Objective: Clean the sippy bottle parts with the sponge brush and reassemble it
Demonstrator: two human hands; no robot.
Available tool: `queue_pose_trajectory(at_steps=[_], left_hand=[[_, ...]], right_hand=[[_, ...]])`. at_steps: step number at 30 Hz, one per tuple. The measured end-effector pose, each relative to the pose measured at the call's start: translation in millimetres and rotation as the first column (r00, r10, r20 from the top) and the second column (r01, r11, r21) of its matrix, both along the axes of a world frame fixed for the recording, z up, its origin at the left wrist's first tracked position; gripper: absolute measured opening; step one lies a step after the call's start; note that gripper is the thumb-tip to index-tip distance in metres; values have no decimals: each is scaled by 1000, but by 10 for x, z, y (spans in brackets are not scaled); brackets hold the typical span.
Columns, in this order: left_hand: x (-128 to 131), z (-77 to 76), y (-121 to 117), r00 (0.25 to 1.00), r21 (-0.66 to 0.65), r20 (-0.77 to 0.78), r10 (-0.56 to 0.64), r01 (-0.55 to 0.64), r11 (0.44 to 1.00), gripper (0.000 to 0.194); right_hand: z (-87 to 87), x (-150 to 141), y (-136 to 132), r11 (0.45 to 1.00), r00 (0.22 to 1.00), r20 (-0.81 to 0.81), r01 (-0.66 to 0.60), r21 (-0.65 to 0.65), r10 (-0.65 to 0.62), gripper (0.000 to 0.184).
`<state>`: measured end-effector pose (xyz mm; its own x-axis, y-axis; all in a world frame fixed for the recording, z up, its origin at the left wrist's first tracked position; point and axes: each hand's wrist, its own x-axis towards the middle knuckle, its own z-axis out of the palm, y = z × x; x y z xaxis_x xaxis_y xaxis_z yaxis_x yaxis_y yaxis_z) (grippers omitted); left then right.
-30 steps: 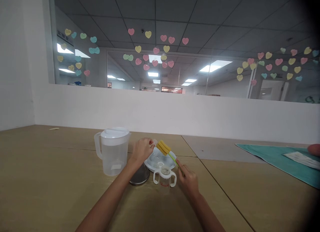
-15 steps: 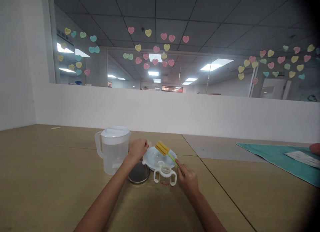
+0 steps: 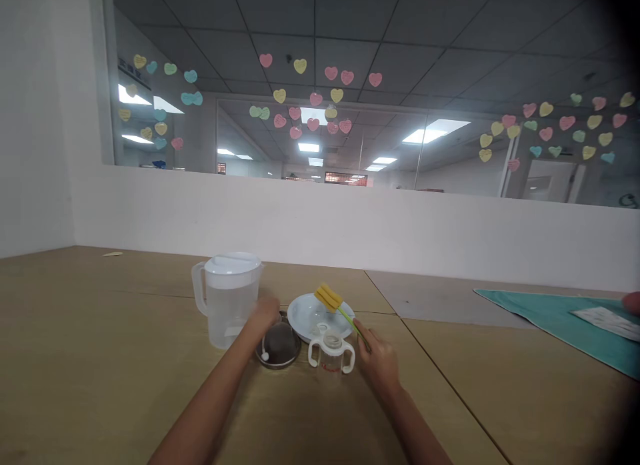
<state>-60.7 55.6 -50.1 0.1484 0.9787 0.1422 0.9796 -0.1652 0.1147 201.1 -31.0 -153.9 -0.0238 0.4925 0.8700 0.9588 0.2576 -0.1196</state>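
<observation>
My right hand (image 3: 379,359) is closed around the green handle of a bottle brush (image 3: 329,297), its yellow sponge head tilted up over a pale bowl (image 3: 296,318). My left hand (image 3: 265,316) is blurred, with its fingers partly hidden, above a round dark metal plate (image 3: 286,348). From it hangs a thin drinking straw (image 3: 265,355) with a white weighted end, low over the plate. Just left of my right hand, a clear baby bottle (image 3: 331,358) with two white handles stands upright and uncapped.
A translucent lidded pitcher (image 3: 227,305) stands left of my left hand. To the far right lies a teal cloth (image 3: 540,308) with a white patterned piece on it. A white wall (image 3: 300,215) rises behind the wooden table (image 3: 125,358).
My left hand has moved left and down toward me, and the white straw end has come down over the metal plate. My right hand and the brush have barely shifted.
</observation>
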Motion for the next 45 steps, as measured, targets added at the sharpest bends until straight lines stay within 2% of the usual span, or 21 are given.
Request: queue_pose_trajectory(at_steps=[4, 8, 11, 14, 17, 20, 27, 32, 38, 42, 45], left_hand=[[47, 41, 6, 996, 34, -92, 16, -13, 999, 23], [211, 80, -78, 993, 107, -89, -83, 92, 990, 30], [383, -5, -138, 980, 107, -61, -189, 195, 975, 38], [505, -148, -148, 959, 66, -46, -278, 281, 957, 48], [533, -253, -111, 933, 13, -50, -356, 357, 934, 47], [508, -285, -65, 916, -40, -53, -399, 397, 917, 43], [510, -289, -38, 918, -48, -54, -392, 390, 919, 43], [508, -299, -48, 930, 5, -22, -367, 367, 930, 53], [492, -294, -18, 915, -141, 6, -403, 400, 906, 50], [506, -255, -51, 910, -30, 0, -415, 415, 909, 46], [508, -149, -113, 903, 99, -6, -429, 427, 899, 45]], right_hand=[[6, -1, 13, 998, 996, -77, 37, -52, -41, 38], [33, 8, 8, 976, 971, -175, 130, -176, -161, 37], [54, 13, -8, 955, 956, -193, 175, -239, -223, 36], [68, 9, -19, 951, 954, -188, 182, -250, -232, 35], [81, 1, -23, 945, 949, -193, 195, -263, -249, 34], [87, -4, -25, 936, 944, -200, 198, -291, -262, 34], [67, 5, -16, 943, 943, -209, 200, -267, -259, 31], [77, -8, -18, 939, 939, -228, 187, -289, -257, 30], [87, -14, -27, 932, 939, -241, 159, -327, -244, 30], [90, 7, -42, 911, 927, -235, 196, -364, -293, 30], [86, 21, -46, 909, 927, -228, 202, -363, -297, 30]])
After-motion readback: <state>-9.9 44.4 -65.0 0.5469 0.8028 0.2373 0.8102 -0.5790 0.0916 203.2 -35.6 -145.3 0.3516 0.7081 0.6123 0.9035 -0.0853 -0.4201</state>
